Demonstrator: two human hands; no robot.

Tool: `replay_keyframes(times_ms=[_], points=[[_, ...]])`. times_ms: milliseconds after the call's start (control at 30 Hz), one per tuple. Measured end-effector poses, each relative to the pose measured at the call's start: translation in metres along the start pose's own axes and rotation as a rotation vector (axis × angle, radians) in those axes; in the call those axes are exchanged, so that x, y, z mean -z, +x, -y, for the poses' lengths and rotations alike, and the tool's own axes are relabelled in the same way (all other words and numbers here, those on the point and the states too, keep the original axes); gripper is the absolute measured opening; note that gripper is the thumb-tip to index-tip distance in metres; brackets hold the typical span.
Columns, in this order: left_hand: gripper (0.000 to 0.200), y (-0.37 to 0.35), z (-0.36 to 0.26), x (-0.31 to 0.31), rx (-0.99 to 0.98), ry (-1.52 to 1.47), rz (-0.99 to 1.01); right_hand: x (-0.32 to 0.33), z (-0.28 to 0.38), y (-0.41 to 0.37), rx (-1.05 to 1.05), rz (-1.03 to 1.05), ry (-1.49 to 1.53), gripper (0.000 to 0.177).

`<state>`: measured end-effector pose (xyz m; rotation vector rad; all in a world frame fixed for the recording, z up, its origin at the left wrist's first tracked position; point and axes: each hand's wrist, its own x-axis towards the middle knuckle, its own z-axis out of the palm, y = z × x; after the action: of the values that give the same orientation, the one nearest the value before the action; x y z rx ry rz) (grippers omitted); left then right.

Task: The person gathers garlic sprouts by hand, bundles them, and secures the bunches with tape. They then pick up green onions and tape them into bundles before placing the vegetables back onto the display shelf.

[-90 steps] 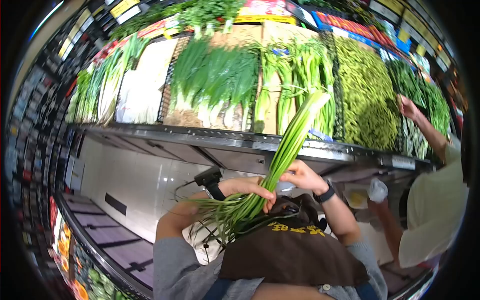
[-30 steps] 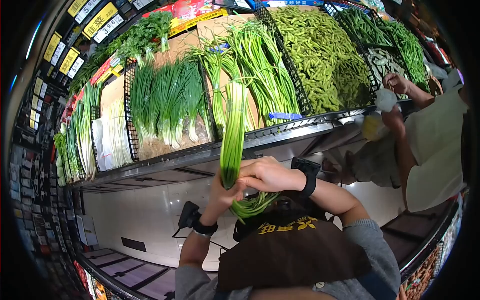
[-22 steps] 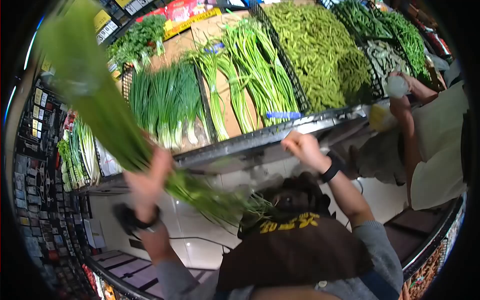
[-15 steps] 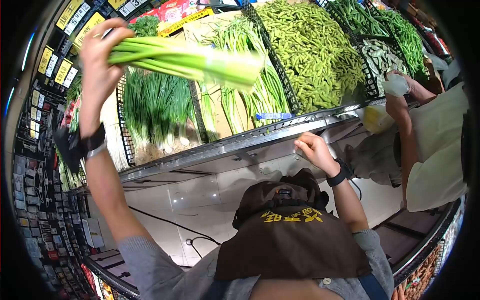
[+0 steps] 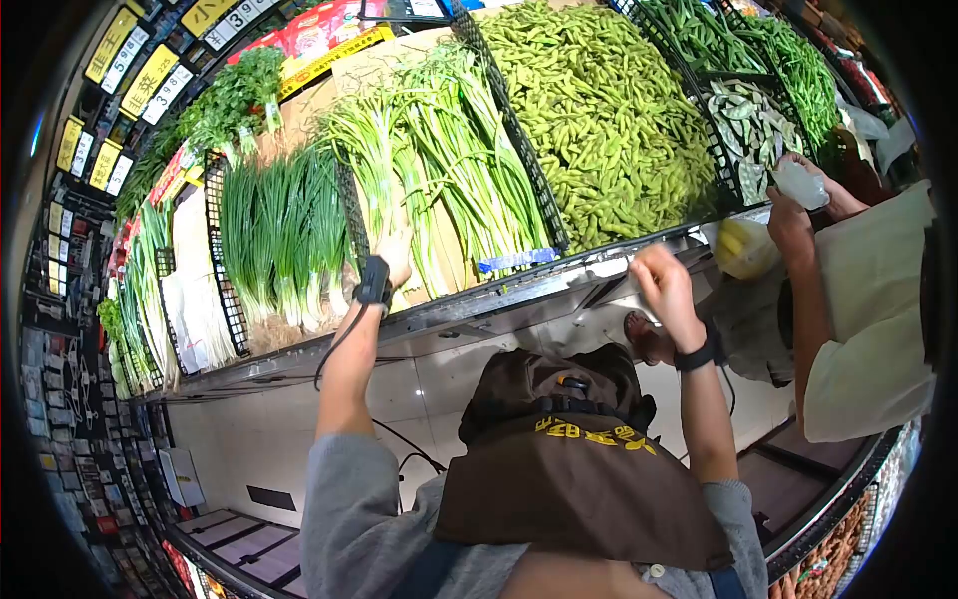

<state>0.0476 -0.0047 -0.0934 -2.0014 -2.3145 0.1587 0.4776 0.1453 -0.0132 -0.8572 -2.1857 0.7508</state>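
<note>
My left hand (image 5: 396, 255) is low in the vegetable bin, its fingers closed around the pale lower end of a bunch of long green stalks (image 5: 371, 160). The bunch lies with its tops toward the back, beside more long green stalks (image 5: 469, 165) on brown cardboard. Part of the lower end is hidden by my hand. My right hand (image 5: 664, 285) hangs in front of the metal shelf edge near the green pods (image 5: 599, 110), fingers curled in, with nothing visible in it.
Green onions (image 5: 284, 230) fill the bin to the left, divided off by a black mesh crate wall (image 5: 222, 250). A blue strip (image 5: 516, 261) sits at the front edge. At right, another person's hands (image 5: 798, 215) hold a clear plastic bag (image 5: 801, 185). Price signs (image 5: 150, 80) stand at left.
My left hand has brought the bunch of stalks down from the raised position at upper left into the bin. My right hand has moved slightly right and curled more.
</note>
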Motion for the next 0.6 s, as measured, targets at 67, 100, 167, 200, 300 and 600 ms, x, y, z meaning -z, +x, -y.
replay_keyframes(times_ms=[67, 100, 167, 200, 300, 600], points=[[0.05, -0.014, -0.003, 0.0, -0.019, -0.067, 0.079, 0.0, 0.012, 0.034, 0.068, -0.067, -0.174, 0.011], [0.051, -0.022, -0.006, 0.007, 0.016, -0.136, 0.09, -0.005, 0.011, 0.051, 0.127, -0.094, -0.226, 0.009], [0.051, -0.022, -0.021, 0.032, 0.098, -0.116, 0.245, -0.022, 0.007, 0.087, 0.292, -0.135, -0.258, 0.012], [0.05, -0.014, -0.027, 0.038, 0.166, -0.353, 0.171, -0.034, 0.0, 0.101, 0.324, -0.136, -0.315, 0.015], [0.067, 0.03, -0.054, 0.02, 0.353, -1.329, -0.04, -0.073, -0.029, 0.13, 0.358, -0.049, -0.542, 0.025], [0.077, 0.11, -0.109, 0.014, 0.728, -0.657, -0.111, -0.107, 0.036, 0.113, 0.234, -0.048, -0.563, 0.036]])
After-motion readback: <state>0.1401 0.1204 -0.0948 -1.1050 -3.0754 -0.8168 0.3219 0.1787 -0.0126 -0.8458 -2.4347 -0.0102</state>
